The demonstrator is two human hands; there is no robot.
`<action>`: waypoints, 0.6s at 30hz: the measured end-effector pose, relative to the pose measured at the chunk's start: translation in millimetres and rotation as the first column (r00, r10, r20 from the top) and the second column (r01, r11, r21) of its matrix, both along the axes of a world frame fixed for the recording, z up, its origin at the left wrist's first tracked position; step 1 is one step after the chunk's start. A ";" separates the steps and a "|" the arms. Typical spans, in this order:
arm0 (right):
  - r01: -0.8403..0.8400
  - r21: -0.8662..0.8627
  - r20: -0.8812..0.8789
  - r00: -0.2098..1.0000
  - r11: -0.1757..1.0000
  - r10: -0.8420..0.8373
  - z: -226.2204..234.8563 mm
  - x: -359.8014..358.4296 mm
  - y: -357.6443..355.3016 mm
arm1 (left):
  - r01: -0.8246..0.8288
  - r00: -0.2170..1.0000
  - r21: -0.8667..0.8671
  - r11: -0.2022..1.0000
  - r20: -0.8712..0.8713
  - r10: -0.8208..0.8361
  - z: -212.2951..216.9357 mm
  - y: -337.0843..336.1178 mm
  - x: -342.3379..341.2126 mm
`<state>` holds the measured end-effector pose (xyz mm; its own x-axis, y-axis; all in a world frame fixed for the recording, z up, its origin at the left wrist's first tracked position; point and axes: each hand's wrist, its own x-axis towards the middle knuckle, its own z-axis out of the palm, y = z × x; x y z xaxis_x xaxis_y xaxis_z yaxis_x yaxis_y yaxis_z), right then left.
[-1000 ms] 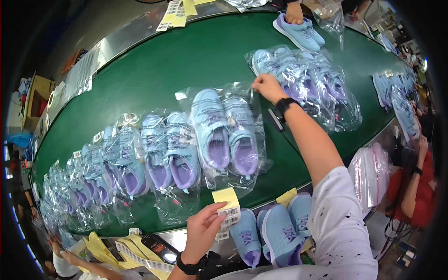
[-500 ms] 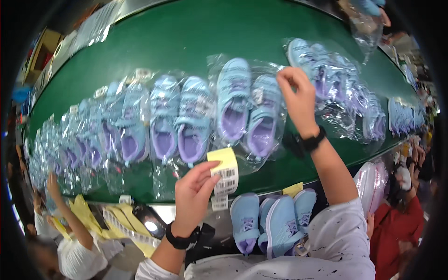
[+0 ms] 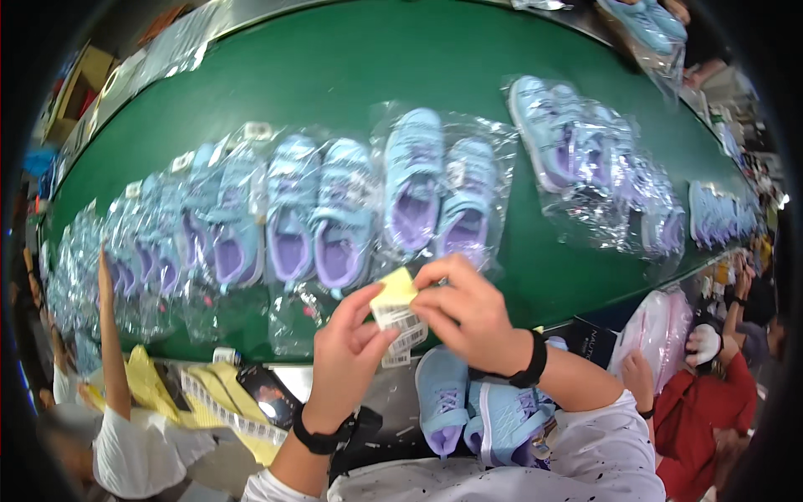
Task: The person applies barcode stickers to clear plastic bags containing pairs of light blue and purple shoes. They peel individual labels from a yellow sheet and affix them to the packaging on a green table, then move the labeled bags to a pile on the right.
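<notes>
I see a green conveyor belt (image 3: 351, 67) curving across the far side, carrying a row of bagged light-blue and purple shoes (image 3: 435, 188) from left to right. Near me, loose shoes (image 3: 481, 414) of the same colours lie below the belt's edge. My left hand (image 3: 347, 356) and right hand (image 3: 464, 309) meet over that edge, fingers of both pinched on a small yellow-and-white barcode sticker strip (image 3: 395, 314).
</notes>
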<state>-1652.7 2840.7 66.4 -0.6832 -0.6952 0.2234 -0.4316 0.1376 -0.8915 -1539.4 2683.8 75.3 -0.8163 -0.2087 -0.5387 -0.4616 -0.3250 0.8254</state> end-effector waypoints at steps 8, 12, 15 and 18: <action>0.551 0.021 0.331 0.784 0.834 -0.526 -83.6 -155.5 58.9 | -0.023 1.000 -0.093 0.995 0.014 0.024 -9.9 4.2 2.8; 0.573 0.260 0.220 0.749 0.778 -0.625 -151.6 -230.9 90.8 | 0.012 0.999 -0.037 0.999 0.038 -0.011 -13.9 13.4 -0.3; 0.525 0.277 0.031 0.832 0.805 -0.554 -167.7 -241.1 82.2 | 0.052 0.997 -0.045 0.998 0.066 -0.049 -21.0 12.2 4.1; 0.516 0.309 -0.034 0.846 0.799 -0.533 -171.5 -242.1 73.9 | 0.048 0.995 -0.037 0.998 0.088 -0.045 -23.1 14.6 1.2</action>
<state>-1894.8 2914.6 -105.1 -0.9670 -0.2538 0.0206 -0.1712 0.5883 -0.7903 -1538.2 2698.3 52.2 -0.7759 -0.1936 -0.6004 -0.5462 -0.2701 0.7930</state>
